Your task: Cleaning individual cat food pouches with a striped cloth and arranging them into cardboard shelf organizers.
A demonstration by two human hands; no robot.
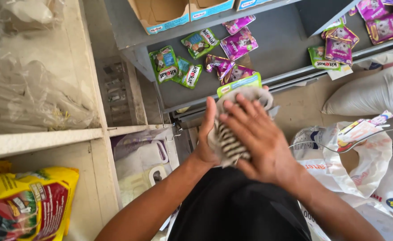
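My left hand point(205, 138) holds a green pouch point(240, 83) from below, with its top edge sticking out above my fingers. My right hand point(259, 138) presses a grey striped cloth point(227, 140) flat against the pouch, fingers spread over it. Both hands are in front of my chest, above a grey metal shelf point(272, 58) that carries several green pouches point(175, 67) and purple pouches point(239, 43) lying loose.
Open cardboard boxes point(160, 15) sit on the shelf above. More purple pouches point(382, 24) lie at the top right. White sacks point(375, 91) and a white plastic bag point(361, 151) are on the floor at right. A yellow-red bag point(27, 203) sits in a cream shelf at left.
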